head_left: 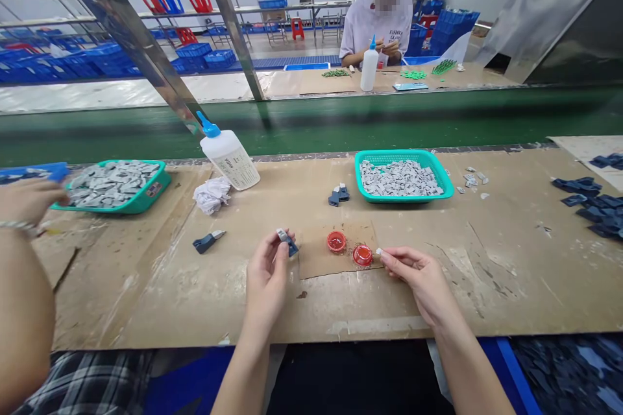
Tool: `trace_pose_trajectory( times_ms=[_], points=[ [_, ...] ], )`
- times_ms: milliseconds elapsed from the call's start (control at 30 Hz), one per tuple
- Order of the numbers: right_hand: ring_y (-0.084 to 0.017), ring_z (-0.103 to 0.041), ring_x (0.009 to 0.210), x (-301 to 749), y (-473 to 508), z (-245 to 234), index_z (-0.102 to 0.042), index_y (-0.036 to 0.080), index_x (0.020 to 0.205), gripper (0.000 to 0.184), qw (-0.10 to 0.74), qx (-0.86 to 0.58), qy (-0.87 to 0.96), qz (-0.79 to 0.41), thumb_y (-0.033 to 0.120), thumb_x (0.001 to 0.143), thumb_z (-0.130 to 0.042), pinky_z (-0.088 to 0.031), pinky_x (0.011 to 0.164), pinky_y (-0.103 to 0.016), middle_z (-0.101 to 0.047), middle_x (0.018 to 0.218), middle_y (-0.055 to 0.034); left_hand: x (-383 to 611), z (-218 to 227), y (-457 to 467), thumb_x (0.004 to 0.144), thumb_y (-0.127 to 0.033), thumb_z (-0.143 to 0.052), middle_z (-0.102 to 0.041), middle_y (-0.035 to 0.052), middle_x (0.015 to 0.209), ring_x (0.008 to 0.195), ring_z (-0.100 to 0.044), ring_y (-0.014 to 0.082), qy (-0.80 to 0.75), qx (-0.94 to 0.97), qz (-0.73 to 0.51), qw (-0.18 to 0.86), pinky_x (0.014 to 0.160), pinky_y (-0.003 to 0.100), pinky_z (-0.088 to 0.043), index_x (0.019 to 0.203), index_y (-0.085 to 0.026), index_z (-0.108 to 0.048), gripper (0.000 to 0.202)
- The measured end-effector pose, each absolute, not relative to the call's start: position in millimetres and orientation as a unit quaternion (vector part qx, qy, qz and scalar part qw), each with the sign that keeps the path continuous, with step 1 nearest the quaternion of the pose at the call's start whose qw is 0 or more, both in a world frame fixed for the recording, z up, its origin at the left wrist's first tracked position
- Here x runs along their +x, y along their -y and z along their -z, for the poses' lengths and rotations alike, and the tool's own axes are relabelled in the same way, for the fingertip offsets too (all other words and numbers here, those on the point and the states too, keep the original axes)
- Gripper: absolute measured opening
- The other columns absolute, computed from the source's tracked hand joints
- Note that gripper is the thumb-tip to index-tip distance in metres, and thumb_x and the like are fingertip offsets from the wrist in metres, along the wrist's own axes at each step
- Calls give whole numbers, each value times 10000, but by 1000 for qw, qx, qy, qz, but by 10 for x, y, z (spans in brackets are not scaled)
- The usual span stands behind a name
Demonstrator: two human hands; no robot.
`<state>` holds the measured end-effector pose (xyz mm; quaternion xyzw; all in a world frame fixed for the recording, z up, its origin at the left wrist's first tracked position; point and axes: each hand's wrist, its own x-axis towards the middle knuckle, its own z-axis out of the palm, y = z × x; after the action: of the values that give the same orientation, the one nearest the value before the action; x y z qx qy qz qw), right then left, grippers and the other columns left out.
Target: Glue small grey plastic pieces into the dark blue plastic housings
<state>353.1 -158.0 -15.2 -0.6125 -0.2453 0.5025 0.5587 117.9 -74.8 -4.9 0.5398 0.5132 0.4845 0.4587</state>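
Note:
My left hand (267, 279) pinches a small dark blue piece with a grey tag (287, 243) at its fingertips. My right hand (418, 279) holds a tiny pale grey piece (378, 251) between finger and thumb, just beside a red cap holding red liquid (363, 255). A second red cap (336, 241) sits to its left. Both lie on a cardboard sheet (335, 311). Further up lies an assembled blue piece (339, 195), and another (208, 241) lies to the left.
A teal basket of grey pieces (428, 172) and another (146, 198) stand ahead, near a glue bottle (228, 159) and crumpled tissue (211, 194). A co-worker's hand (29, 201) is at left. Dark blue pieces (588, 207) lie right. A green conveyor belt (311, 123) runs beyond.

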Motion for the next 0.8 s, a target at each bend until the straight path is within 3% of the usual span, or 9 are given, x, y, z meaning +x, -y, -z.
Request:
trace_pose_trajectory(
  times_ms=[167,300,800],
  points=[
    [-166,-635,772,3441,1534,155,-768,171,840,297,551,-623,255,-493,415,675,-800,-476,658,-236,-756,831,-70,1207,75,908,822,-401,-650,-670,88,1108,1077,-615,214,-534,491,-477,497,976,365,-473,1091,-193,-598,343],
    [-159,-622,702,3396,1504,161,-736,150,792,311,547,-631,254,-488,419,655,-811,-465,622,-239,-740,757,-69,1247,21,903,802,-384,-678,-679,81,1075,1059,-624,213,-516,490,-481,512,952,356,-498,1047,-191,-609,319],
    [-135,-590,670,3385,1491,151,-710,144,764,301,554,-623,255,-491,401,651,-819,-437,607,-228,-719,735,-53,1400,18,1012,756,-259,-746,-633,-8,863,862,-624,92,-449,447,-502,589,795,164,-511,897,-190,-611,207]
  ],
)
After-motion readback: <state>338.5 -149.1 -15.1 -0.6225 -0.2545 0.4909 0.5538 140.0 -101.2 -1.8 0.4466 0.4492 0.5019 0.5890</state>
